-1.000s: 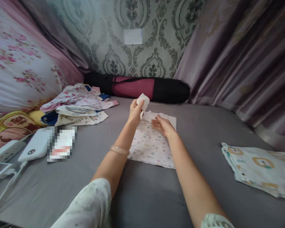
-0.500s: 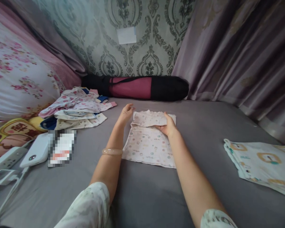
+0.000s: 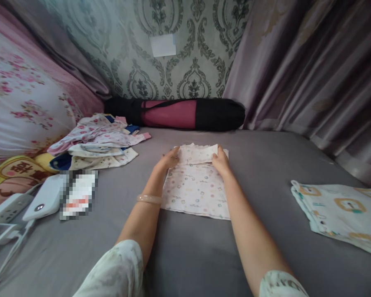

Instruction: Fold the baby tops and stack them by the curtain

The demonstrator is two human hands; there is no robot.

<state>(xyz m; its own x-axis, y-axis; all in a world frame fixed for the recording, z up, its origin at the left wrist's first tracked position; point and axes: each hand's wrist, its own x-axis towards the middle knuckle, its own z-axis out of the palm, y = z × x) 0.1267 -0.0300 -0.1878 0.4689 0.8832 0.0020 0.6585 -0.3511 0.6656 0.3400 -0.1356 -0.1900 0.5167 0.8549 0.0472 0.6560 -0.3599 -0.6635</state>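
A small pale pink printed garment lies flat on the grey bed sheet in front of me, its far part folded over toward me. My left hand grips the left end of that folded band, thumb on top. At the band's right end, my right hand pinches the cloth between thumb and fingers. Some fingertips of both hands are hidden by the fabric. The garment's near edge rests on the sheet between my forearms.
Rumpled children's clothes are piled at the left. Nearer me are a white power bank, a power strip and a blurred packet. A folded printed cloth lies right. A black-and-pink roll bag lines the wall.
My left hand has come right and down onto the garment's folded band and closed on its left end. The right hand keeps its hold, and the band looks flatter and straighter.
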